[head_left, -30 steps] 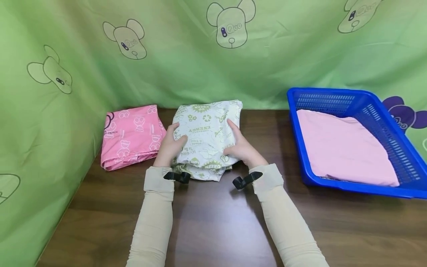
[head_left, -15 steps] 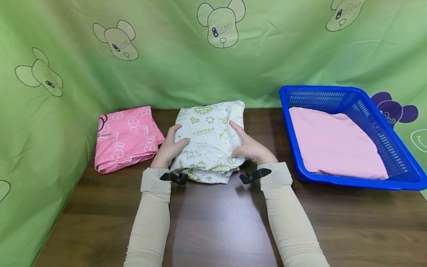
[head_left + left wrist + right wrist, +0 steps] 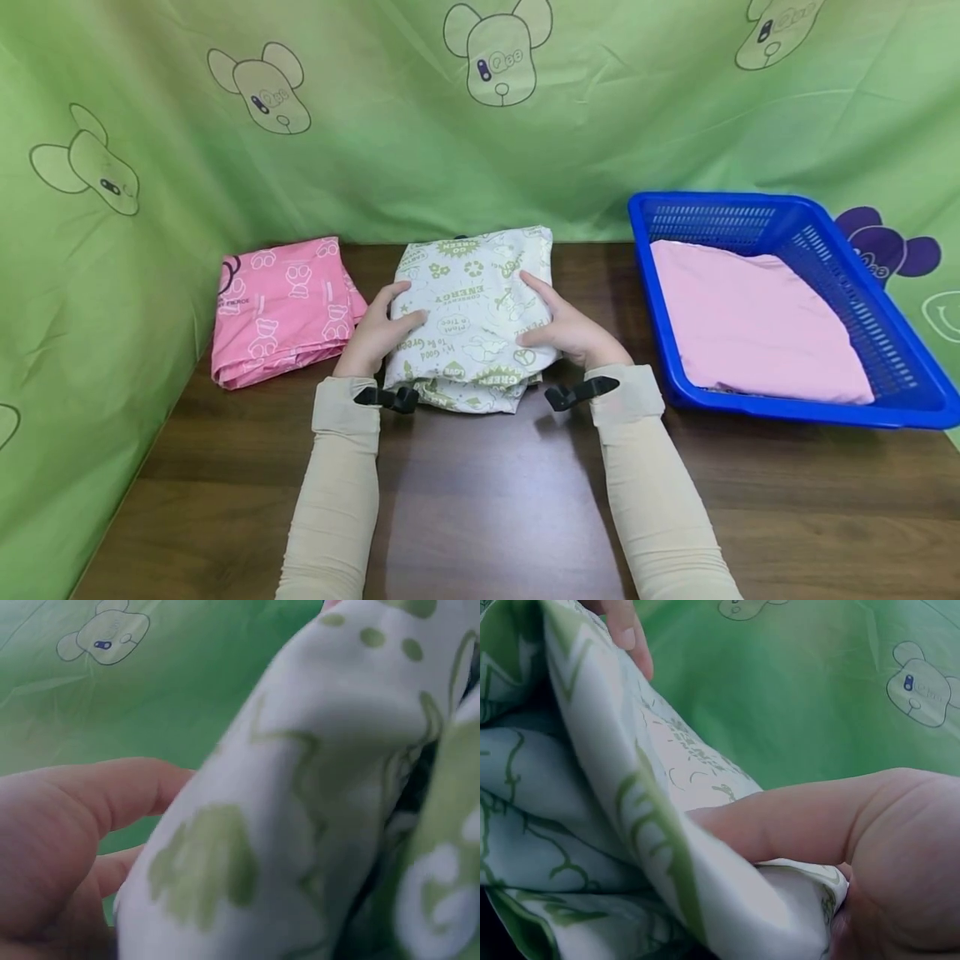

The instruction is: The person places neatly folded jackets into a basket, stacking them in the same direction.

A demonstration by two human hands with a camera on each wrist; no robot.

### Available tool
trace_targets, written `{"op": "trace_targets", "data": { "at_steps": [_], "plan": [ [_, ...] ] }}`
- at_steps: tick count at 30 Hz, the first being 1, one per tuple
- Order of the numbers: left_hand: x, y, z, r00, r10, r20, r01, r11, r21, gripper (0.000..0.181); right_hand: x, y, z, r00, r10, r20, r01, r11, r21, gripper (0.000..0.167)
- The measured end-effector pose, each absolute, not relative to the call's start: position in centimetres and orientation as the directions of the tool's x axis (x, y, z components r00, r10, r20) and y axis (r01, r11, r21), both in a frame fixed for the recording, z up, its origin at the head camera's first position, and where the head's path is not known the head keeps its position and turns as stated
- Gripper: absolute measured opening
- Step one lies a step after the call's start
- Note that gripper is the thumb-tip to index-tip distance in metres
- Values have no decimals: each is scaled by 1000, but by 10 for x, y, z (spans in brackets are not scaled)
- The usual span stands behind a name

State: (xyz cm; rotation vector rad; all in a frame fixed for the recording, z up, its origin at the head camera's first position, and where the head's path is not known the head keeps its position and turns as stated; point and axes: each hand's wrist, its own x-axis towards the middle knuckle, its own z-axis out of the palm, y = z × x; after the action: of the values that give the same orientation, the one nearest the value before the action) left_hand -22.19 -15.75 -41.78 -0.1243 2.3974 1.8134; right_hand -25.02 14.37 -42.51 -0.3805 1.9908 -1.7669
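Observation:
A folded white cloth with green print [image 3: 472, 308] lies in front of me on the table, its near edge showing several loose layers. My left hand [image 3: 381, 329] holds its left side, thumb on top. On the opposite side my right hand [image 3: 573, 329] grips the cloth, thumb over the upper layer and fingers at the edge. The right wrist view shows that thumb pressing the fabric [image 3: 660, 840], with folds hanging open at the near side. In the left wrist view the printed cloth [image 3: 247, 825] covers part of the left hand's fingers.
A folded pink printed cloth [image 3: 285, 308] lies left of the left hand. To the right stands a blue plastic basket [image 3: 660, 333] holding a light pink folded cloth [image 3: 757, 325]. A green curtain [image 3: 360, 167] hangs behind the brown table [image 3: 487, 500] and along its left.
The head view has shifted slightly, moving the surroundings left. Both hands and the white-green cloth have moved a little to the right relative to the table. Over the last half second little differs.

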Motion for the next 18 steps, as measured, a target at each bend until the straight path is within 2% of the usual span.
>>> {"op": "trace_targets", "data": {
  "at_steps": [6,14,18],
  "plan": [
    [-225,-158,-423,-982,35,-186,-178,169,969,72,-251,144,-429,-868,-477,-138,94,116,-989,107],
    [-226,-160,-430,-971,140,-192,-188,38,981,80,-251,144,-429,-879,-420,-227,222,62,-973,94],
    [-227,-160,-432,-965,178,-192,-196,-6,981,83,-251,144,-428,-881,-412,-232,236,42,-971,93]
  ]
}}
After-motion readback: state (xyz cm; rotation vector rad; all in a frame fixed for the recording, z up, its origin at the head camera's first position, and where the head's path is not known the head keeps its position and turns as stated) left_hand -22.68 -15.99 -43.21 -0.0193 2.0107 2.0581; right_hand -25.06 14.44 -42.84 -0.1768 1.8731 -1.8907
